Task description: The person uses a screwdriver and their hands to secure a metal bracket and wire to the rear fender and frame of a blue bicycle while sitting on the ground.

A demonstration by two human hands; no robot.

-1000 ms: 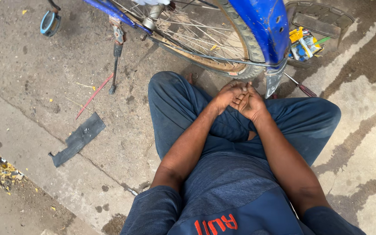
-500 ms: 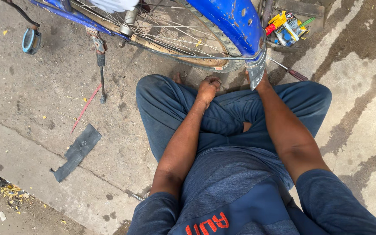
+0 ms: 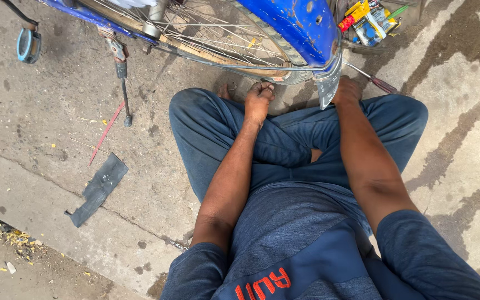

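Observation:
I sit cross-legged on concrete in blue trousers, facing a bicycle's rear wheel (image 3: pixel 223 39) under a blue mudguard (image 3: pixel 295 28). My left hand (image 3: pixel 259 101) is curled into a fist just below the tyre, above my left knee, with nothing visible in it. My right hand (image 3: pixel 346 90) reaches past my right knee to the ground beside the mudguard's grey flap (image 3: pixel 326 83), which hides its fingertips. A screwdriver (image 3: pixel 383 85) with a dark red handle lies right next to that hand; I cannot tell whether the hand grips it.
The bicycle's kickstand (image 3: pixel 123 89) rests on the ground at the left. A strip of black rubber (image 3: pixel 98 189) and a thin red stick (image 3: pixel 105 133) lie nearby. Colourful small packets (image 3: pixel 369 19) sit behind the mudguard. A blue-rimmed pedal (image 3: pixel 28 45) hangs at the far left.
My hands were joined above my lap and have parted. The left moved forward toward the tyre; the right swung out to the right, next to the screwdriver.

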